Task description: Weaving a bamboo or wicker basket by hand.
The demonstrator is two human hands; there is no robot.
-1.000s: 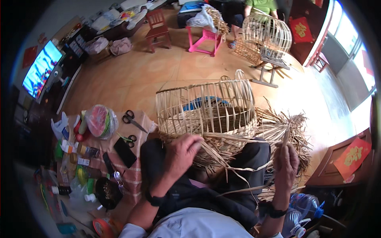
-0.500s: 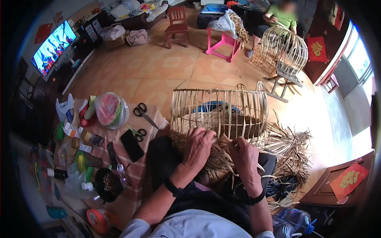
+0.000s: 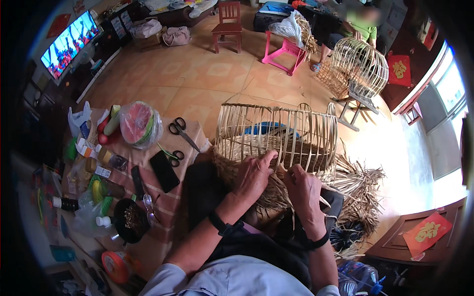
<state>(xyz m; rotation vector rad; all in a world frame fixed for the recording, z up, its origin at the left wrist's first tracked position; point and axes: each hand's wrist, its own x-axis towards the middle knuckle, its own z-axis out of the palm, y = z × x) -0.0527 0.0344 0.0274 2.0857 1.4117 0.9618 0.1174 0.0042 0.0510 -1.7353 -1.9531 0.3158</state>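
Note:
A half-woven basket (image 3: pixel 232 147) lies on its side across my lap, its bare upright stakes at the far side and a dense braided band nearer me. My left hand (image 3: pixel 253 176) rests on the woven band, fingers bent over it and the index fingertip against the stakes. Just to its right, my right hand (image 3: pixel 302 190) pinches a flat pale plant strip (image 3: pixel 282 170) at the weave. Loose strip ends hang beneath both hands, and the palms' undersides are hidden. Something blue (image 3: pixel 259 129) shows through the stakes.
To the left, a cloth-covered table (image 3: pixel 190 129) holds scissors (image 3: pixel 183 133), a phone (image 3: pixel 164 171), a wrapped watermelon (image 3: pixel 141 126) and bottles. A bundle of dried strips (image 3: pixel 363 190) spreads at right. Farther off, a person (image 3: pixel 363 29) sits by another basket frame (image 3: pixel 359 66).
My left hand has shifted slightly up and right, with its index finger raised toward the stakes. My right hand stays at the weave. The whole view has tilted a little.

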